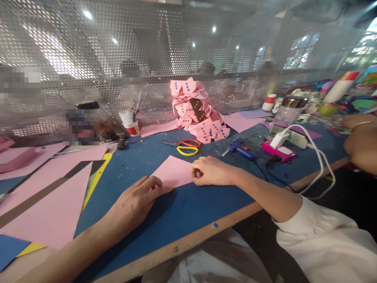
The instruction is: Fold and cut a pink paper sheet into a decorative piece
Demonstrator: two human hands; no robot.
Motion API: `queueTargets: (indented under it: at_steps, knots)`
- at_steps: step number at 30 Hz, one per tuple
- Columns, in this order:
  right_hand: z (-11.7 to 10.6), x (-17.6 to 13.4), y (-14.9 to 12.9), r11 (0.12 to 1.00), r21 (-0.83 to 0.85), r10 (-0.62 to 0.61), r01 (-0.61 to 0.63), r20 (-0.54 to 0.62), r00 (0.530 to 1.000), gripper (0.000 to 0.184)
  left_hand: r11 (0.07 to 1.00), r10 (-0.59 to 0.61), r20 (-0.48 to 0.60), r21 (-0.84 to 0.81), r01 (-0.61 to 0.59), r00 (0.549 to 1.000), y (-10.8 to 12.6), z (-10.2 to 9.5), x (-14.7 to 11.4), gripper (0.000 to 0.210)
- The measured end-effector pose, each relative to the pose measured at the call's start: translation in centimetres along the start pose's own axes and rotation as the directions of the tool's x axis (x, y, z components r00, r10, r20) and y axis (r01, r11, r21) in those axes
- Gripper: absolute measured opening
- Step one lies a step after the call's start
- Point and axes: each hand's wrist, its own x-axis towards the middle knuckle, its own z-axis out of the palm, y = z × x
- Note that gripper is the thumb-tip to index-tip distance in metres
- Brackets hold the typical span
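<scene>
A piece of pink paper [173, 171] with a pointed top lies on the blue tabletop between my hands. My left hand [138, 198] holds its lower left edge, thumb and index finger close together on it. At the right corner, the curled fingers of my right hand [213, 170] pinch the same sheet. Scissors [188, 147] with one red and one yellow handle lie just behind the paper. Farther back stands a large pile of folded pink paper pieces [194, 110] with small coloured squares on them. A blue glue gun [242, 149] rests beyond my right hand.
Large pink sheets [55, 208] with dark strips cover the left side. A pink power socket [279, 151] with a white plug and cable sits at right, near a clear jar [284, 114]. Paper cups [131, 124] stand by the perforated screen [97, 51]. Another person's arm [362, 145] enters at right.
</scene>
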Motion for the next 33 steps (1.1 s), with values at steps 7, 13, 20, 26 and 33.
queueTargets:
  at_steps: [7,13,20,26,33]
  knots:
    - [-0.07,-0.11,0.42,1.0,0.005,-0.007,0.007,0.0,1.0,0.002,1.0,-0.002,0.004,0.008,0.002,1.0,-0.19,0.17,-0.16,0.045]
    - [-0.46,-0.45,0.64,1.0,-0.008,0.005,-0.005,0.002,1.0,0.005,1.0,0.003,0.019,0.021,-0.003,1.0,-0.19,0.16,-0.23,0.045]
    - [-0.81,-0.74,0.67,0.999,0.048,0.011,-0.014,0.051,0.999,0.009,1.0,-0.002,0.05,0.02,0.001,0.999,-0.4,0.31,-0.27,0.046]
    - [-0.74,-0.82,0.17,1.0,-0.005,0.025,-0.025,0.018,1.0,0.007,1.0,0.006,0.021,0.012,-0.006,1.0,-0.55,0.52,-0.3,0.044]
    - [-0.74,-0.84,0.12,0.999,-0.029,0.029,-0.029,0.005,1.0,0.006,1.0,0.004,0.005,0.004,-0.004,1.0,-0.55,0.6,-0.4,0.045]
